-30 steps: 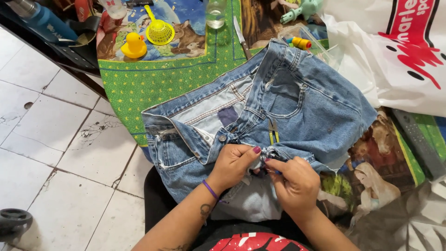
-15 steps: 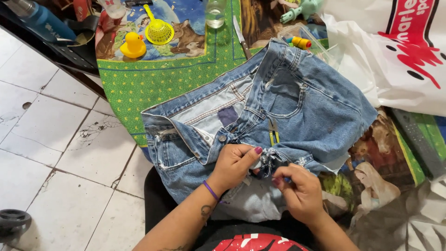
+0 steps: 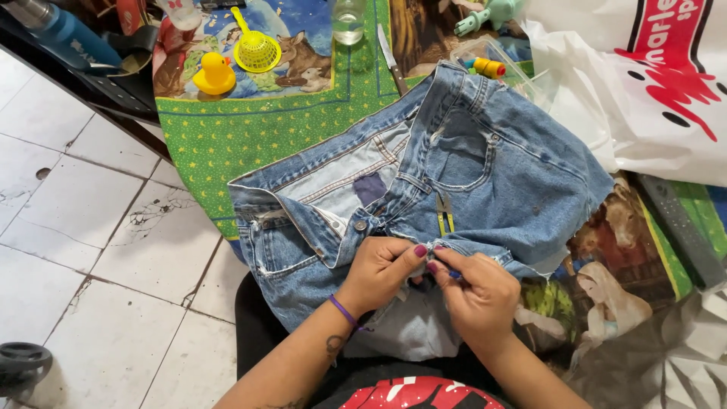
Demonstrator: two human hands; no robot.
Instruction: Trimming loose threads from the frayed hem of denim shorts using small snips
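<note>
Both hands, left hand (image 3: 382,270) and right hand (image 3: 478,297), each grip pinched shut on the denim shorts' (image 3: 485,174) frayed edge.

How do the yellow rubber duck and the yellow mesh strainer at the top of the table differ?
The yellow rubber duck is solid and rounded, while the yellow mesh strainer is an open net bowl. The strainer has a long thin handle; the duck has none. The duck stands upright, whereas the strainer lies tipped over. Both are bright yellow and rest on the picture-printed cloth.

table under green printed cloth (image 3: 227,144), denim shorts (image 3: 515,174), rubber duck (image 3: 214,76)
</note>
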